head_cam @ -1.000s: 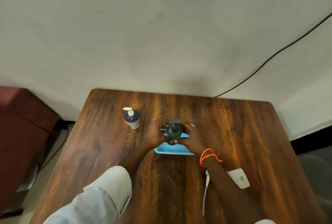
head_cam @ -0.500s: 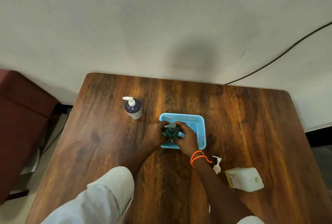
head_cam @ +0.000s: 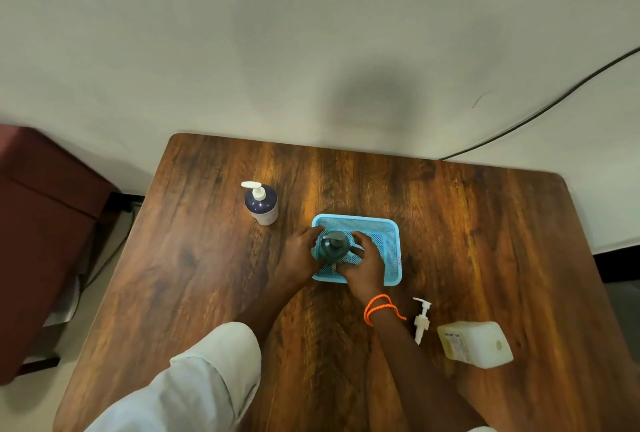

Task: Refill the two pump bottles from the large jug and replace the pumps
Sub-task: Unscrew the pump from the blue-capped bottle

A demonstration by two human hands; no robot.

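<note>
A dark green pump bottle (head_cam: 332, 247) stands upright inside the blue mesh basket (head_cam: 389, 236) at mid-table. My left hand (head_cam: 299, 255) grips the bottle's left side. My right hand (head_cam: 362, 263), with an orange cord on its wrist, curls round the bottle's right side and base. A dark blue pump bottle (head_cam: 261, 203) with a white pump stands to the left, apart from both hands. The white jug (head_cam: 474, 344) lies on its side at the right. A loose white pump (head_cam: 421, 319) lies between the jug and my right forearm.
The wooden table (head_cam: 485, 241) stands against a pale wall. A black cable (head_cam: 540, 113) runs along the wall to the table's far edge. A dark red cabinet (head_cam: 45, 224) stands left of the table.
The view has tilted down, bringing the basket, the jug and the loose pump fully into sight. Both hands have stayed round the green bottle in the basket.
</note>
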